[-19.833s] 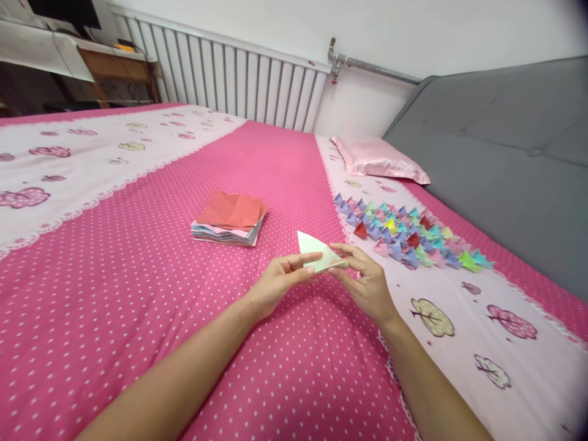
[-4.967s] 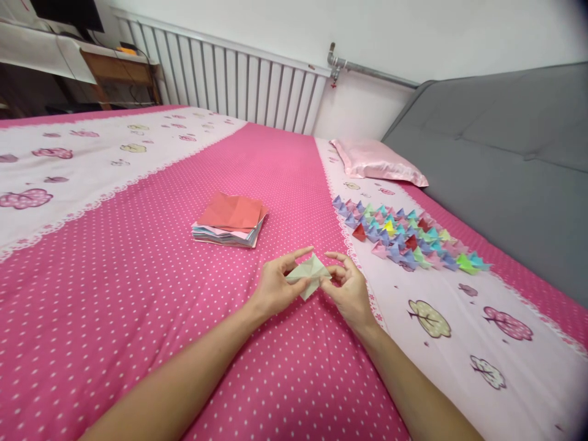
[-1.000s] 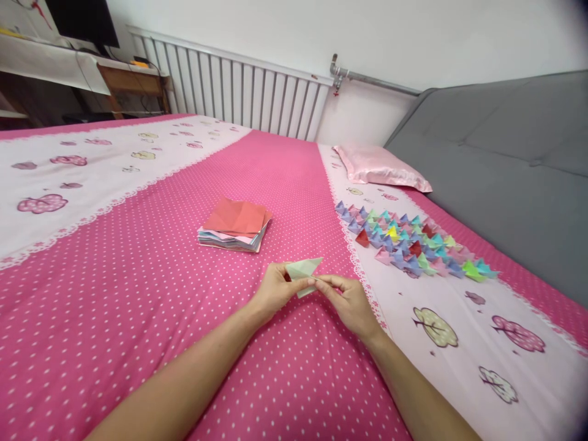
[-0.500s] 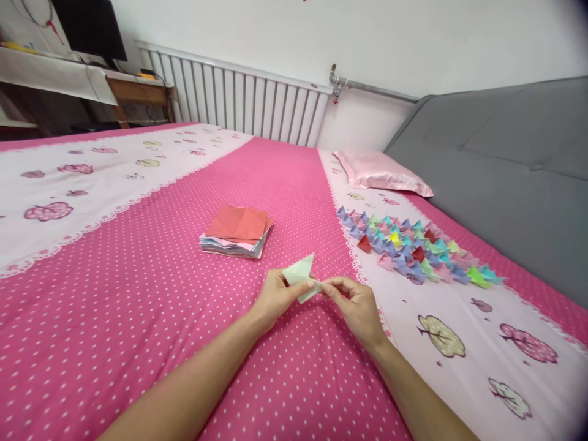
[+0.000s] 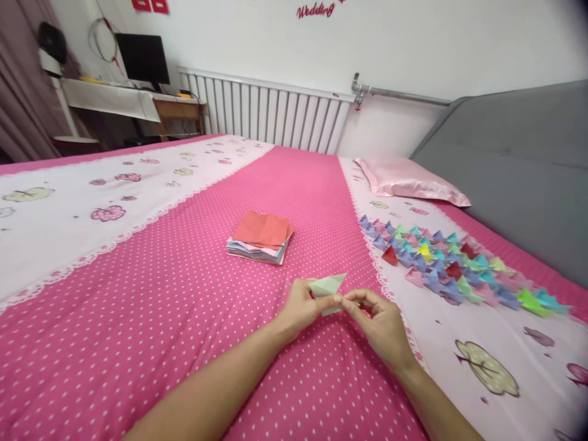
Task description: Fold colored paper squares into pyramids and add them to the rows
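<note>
Vs. earlier, tip of pale-green paper (image 5: 326, 285) leans lower, more R. L hand (image 5: 298, 310) & R hand (image 5: 384, 326) closed in tight pinches on it, above bedspread (image 5: 298, 184). Paper boats (image 5: 454, 271) look done; this one's prob. mid-fold, sheet stack (image 5: 261, 230) left.

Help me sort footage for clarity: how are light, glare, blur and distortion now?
In the head view, light is bright and diffuse, with a sheen on the pink pillow; the green paper looks pale, its creases hard to read; in the same view, the folded shapes blur toward the right, the upper-right corner is dark, and edges look stretched.
</note>
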### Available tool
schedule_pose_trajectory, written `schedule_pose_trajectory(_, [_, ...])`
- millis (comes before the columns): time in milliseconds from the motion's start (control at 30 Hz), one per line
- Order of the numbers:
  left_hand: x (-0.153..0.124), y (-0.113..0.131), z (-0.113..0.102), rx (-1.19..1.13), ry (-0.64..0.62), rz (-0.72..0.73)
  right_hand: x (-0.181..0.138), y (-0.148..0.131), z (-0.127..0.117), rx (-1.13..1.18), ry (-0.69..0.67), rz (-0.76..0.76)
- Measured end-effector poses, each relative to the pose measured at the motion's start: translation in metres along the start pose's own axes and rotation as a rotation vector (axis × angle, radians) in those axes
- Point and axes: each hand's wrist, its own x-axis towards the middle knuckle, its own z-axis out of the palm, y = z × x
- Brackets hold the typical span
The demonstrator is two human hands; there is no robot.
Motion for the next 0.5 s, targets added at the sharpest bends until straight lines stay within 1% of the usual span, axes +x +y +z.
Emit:
schedule_pose_trajectory(133, [-0.0004,-0.0003,-0.0013,0.026,-0.031,0.055,0.0001,0.0019,-0.0008,-0.037,-0.017,0.004])
schedule_pose_trajectory(300, [-0.0018,-0.0004,-0.0012,0.005,-0.074,0.099,-0.0015,0.0047,-0.0029,-0.066,-0.025,0.048])
schedule_pose_trajectory(400, [-0.0023,-0.0008,-0.0005,-0.004,-0.065,0.085,-0.0022,0.0057,-0.0035,-0.053,-0.032,0.051])
schedule_pose_trajectory(500, [-0.0019,-0.0004,-0.0002,-0.010,-0.061,0.027,-0.0009,0.0053,-0.0035,-0.029,-0.036,0.054])
